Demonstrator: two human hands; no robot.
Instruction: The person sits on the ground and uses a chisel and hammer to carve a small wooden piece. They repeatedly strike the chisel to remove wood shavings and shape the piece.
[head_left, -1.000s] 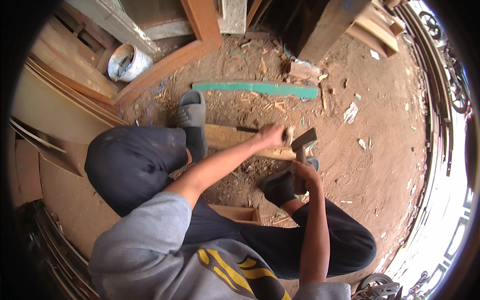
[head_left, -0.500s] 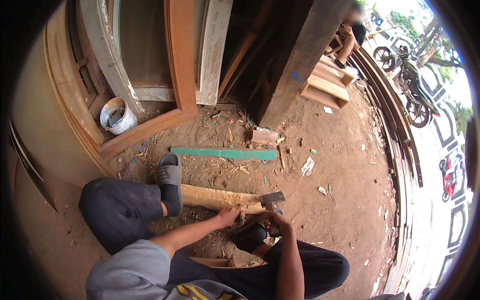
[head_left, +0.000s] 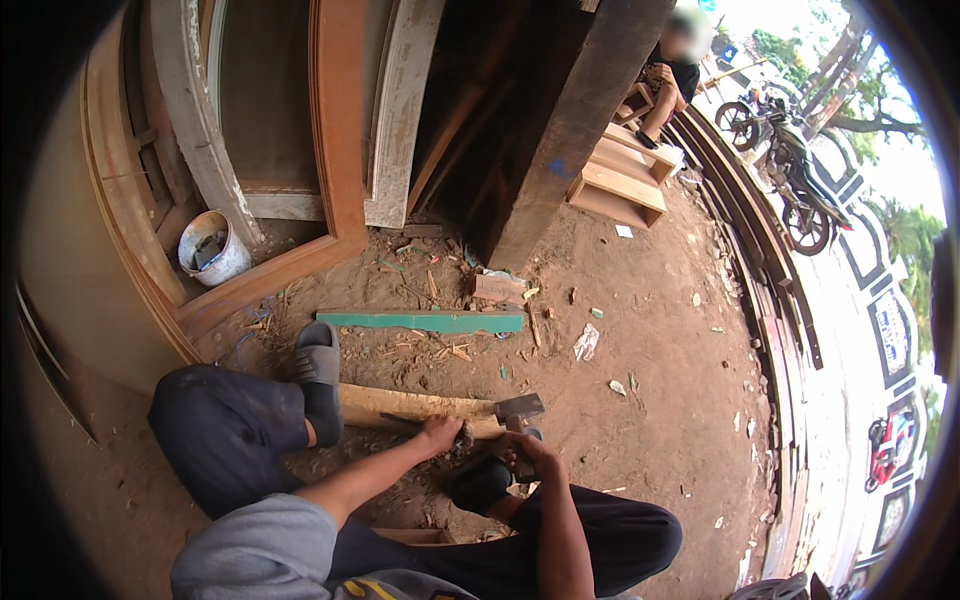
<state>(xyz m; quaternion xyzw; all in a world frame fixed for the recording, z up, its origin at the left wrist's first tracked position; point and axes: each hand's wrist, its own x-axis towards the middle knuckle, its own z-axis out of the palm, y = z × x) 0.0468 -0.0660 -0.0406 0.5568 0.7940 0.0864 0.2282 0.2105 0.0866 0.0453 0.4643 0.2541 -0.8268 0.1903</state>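
A pale, rough-hewn wooden beam (head_left: 385,402) lies on the ground between my feet. My left hand (head_left: 441,434) is closed around what looks like a chisel (head_left: 397,417). Its dark, thin blade points left along the beam's near side, and the butt of its handle shows past my fingers toward the hammer. My right hand (head_left: 533,455) grips the handle of a hammer (head_left: 519,407), whose square metal head is raised by the beam's right end. Fingers cover most of the chisel handle. My left foot, in a grey sandal (head_left: 317,362), rests by the beam's left end.
Beyond the beam lies a green-edged board (head_left: 420,321) among wood chips. Door frames (head_left: 345,150) and a white bucket (head_left: 214,247) stand at the left. A thick post (head_left: 570,140) rises behind. Long planks (head_left: 755,250) line the right side, near a seated person (head_left: 665,85) and a motorcycle (head_left: 790,165).
The whole view has shifted, so the scene sits farther left. The dark blade by my left hand now shows along the beam. Both hands keep their holds.
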